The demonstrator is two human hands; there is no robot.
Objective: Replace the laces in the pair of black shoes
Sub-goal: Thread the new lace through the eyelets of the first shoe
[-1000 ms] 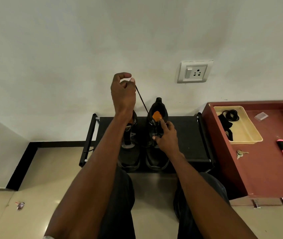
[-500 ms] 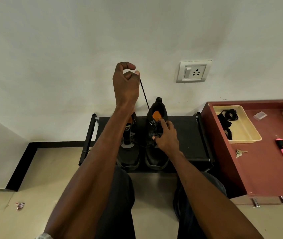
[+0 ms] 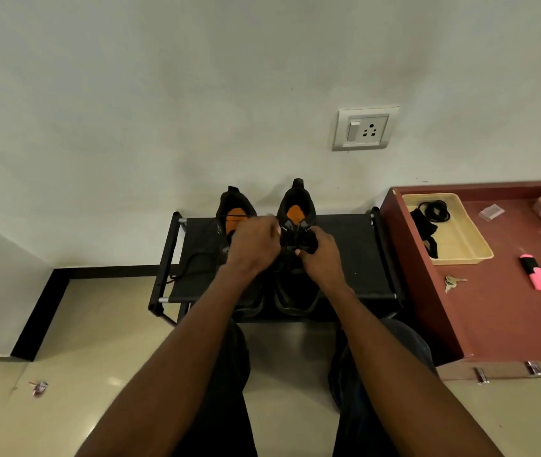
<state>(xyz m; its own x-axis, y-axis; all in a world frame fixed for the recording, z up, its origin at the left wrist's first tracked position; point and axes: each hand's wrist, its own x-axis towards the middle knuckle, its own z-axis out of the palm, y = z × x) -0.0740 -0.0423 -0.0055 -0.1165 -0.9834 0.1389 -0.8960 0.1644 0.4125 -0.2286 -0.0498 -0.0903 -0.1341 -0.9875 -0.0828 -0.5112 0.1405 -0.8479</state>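
Yellow tray (image 3: 470, 250) holds black laces (image 3: 435, 211), possibly cloth too.

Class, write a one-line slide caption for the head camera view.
Both hands, left and right, work at the right black shoe on a low black rack.

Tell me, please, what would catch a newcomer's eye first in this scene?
First, the two hands, left hand and right hand, meeting over the right shoe of a black pair with orange insoles, standing on a low black rack against the wall. A loose black lace trails across the rack beside the left shoe. To the right, a pink highlighter lies on a red-brown cabinet top.
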